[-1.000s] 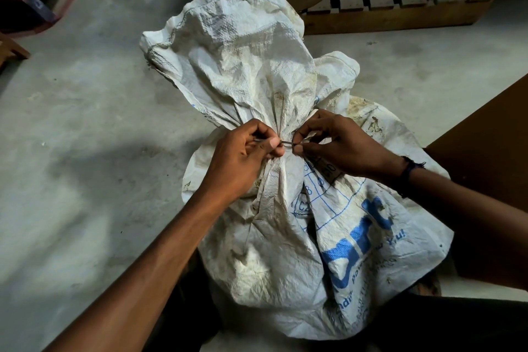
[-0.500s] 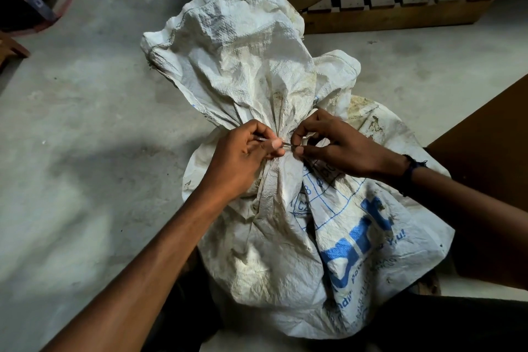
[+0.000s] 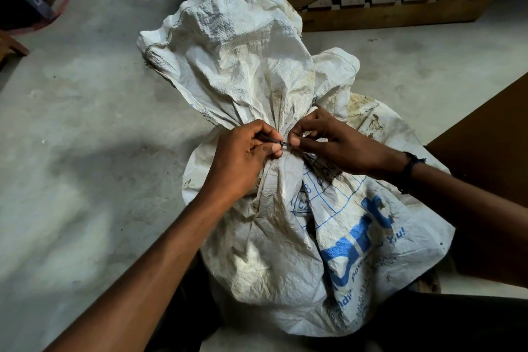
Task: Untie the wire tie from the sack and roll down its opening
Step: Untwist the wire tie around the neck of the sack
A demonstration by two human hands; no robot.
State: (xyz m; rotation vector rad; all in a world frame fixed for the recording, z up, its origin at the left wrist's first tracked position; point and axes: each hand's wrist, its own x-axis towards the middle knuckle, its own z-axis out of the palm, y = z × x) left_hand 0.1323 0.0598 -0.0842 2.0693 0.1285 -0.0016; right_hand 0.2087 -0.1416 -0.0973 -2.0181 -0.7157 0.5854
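Our left hand [image 3: 245, 157] and right hand [image 3: 328, 146] pinch the wire tie [image 3: 278, 142] at the sack [image 3: 257, 71] neck; twisting the wrong way would tighten it, or the stiff wire could slip.

Head camera looks steeply down (close in) at the sack [image 3: 274, 208].

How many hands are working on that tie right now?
2. The left hand pinches the wire tie from the left of the sack's gathered neck; the right hand pinches it from the right.
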